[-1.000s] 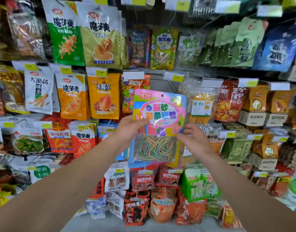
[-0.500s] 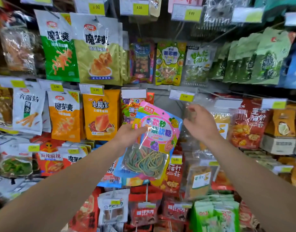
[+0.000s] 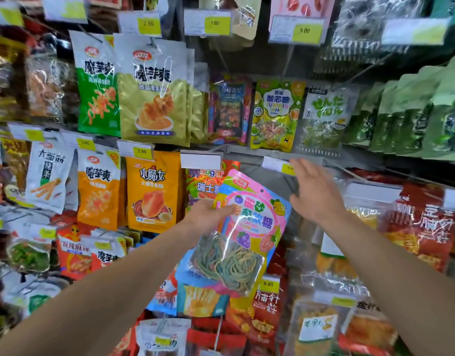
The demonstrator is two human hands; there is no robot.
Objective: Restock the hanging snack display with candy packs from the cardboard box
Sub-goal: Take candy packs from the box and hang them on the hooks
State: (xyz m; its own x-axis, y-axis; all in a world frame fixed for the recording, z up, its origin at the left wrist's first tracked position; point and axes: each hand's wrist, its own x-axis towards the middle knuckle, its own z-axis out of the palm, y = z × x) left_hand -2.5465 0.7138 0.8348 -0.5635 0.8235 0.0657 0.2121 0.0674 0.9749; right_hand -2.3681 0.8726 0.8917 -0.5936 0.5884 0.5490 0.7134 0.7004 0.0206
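While left hand (image 3: pixel 208 214) pinches the candy pack (image 3: pixel 243 235) by its edge, right hand (image 3: pixel 315 194) hovers spread beside it. Light, floppy, slick film; probably best held near the top hole.

You stood in a shop, at a wall of hanging snacks: glossy green and gold foil packets (image 3: pixel 154 91) hung in rows on thin metal hooks (image 3: pixel 289 60), each under a yellow-and-white price tag (image 3: pixel 140 23).

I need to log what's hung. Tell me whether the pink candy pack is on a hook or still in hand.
In hand. The left hand grips the tilted pink candy pack by its left edge; its hang hole is free of any hook.
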